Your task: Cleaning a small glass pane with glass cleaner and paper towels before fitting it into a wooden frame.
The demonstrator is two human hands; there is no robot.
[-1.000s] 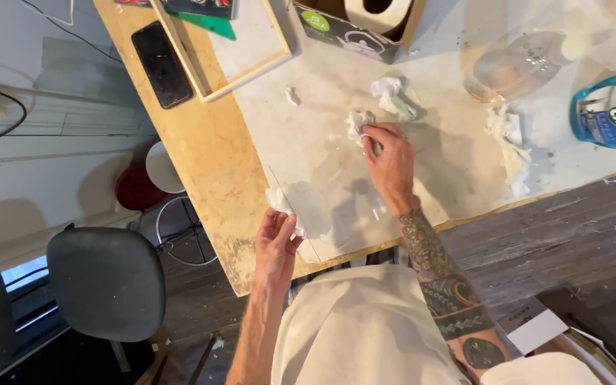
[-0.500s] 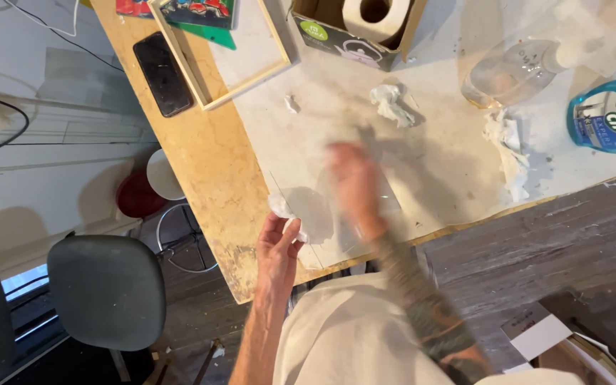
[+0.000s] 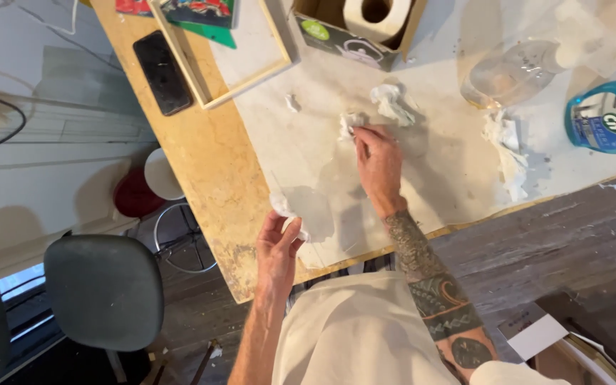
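Right hand (image 3: pixel 378 162) lies palm down on the pale work sheet (image 3: pixel 301 153), fingertips pinching a small crumpled white wad (image 3: pixel 349 124) against the surface. Left hand (image 3: pixel 277 249) sits at the near edge of the wooden table (image 3: pixel 194 153), fingers curled around another scrap of white tissue (image 3: pixel 283 208) where a clear glass pane (image 3: pixel 322 214) ends.

Around the right hand: a second crumpled tissue (image 3: pixel 391 102) just beyond the wad, a tiny scrap (image 3: pixel 292 103) to its left, a longer twisted tissue (image 3: pixel 505 150) well off to the right. A clear glass jug (image 3: pixel 511 70) lies tilted at the far right, a blue cleaner bottle (image 3: pixel 606 116) beside it.

Cardboard box (image 3: pixel 354 32) at the far edge holds a paper roll (image 3: pixel 374 16). A wooden frame (image 3: pixel 240 50) lies left of the box, a dark phone (image 3: pixel 162 71) on bare wood beside it.

Open sheet lies between the hands. Below the table's left side, a grey chair (image 3: pixel 105 289) and a round stool (image 3: pixel 162 175) stand on the floor.
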